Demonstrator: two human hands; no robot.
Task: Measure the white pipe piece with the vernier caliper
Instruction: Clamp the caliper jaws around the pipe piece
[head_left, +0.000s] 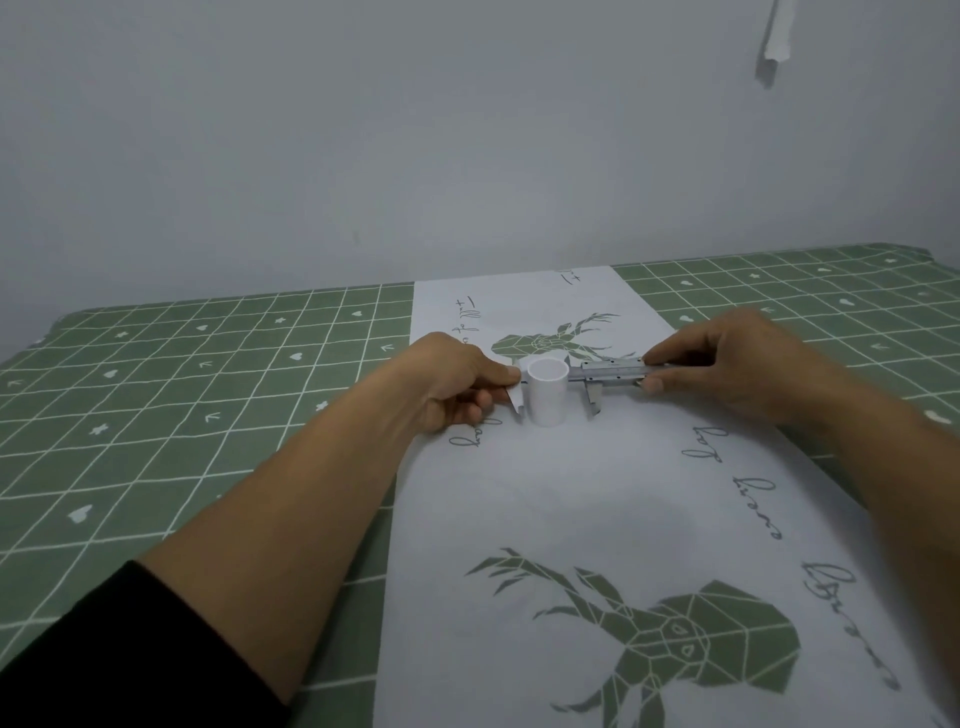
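Hidden stuff first: your left hand (457, 382) covers the fixed end of the vernier caliper (605, 375), so only the tip of one jaw pokes out below your fingers, just left of the pipe. The scale markings on the beam are too small and blurred to read. Part of the beam sits behind the white pipe piece (548, 392). Your right forearm is cut off at the frame edge, and the black sleeve (104, 649) on your left arm runs out at the bottom corner. The script printed on the white table runner (519, 493) can't be made out.

Grip: your left hand is curled closed around the caliper's left end, thumb tip pointing at the pipe and touching or almost touching its wall; can't tell which. Your right hand (727, 369) pinches the beam's right part, fingertips on the top edge, thumb underneath.

The caliper jaws are spread wider than the pipe. The left jaw looks right against it; the sliding jaw stands just off its right side with a visible gap.

The pipe stands upright, open end up, on the runner between the two jaws and between your hands, near the printed green deer. The runner lies over a green checked tablecloth (208, 415).
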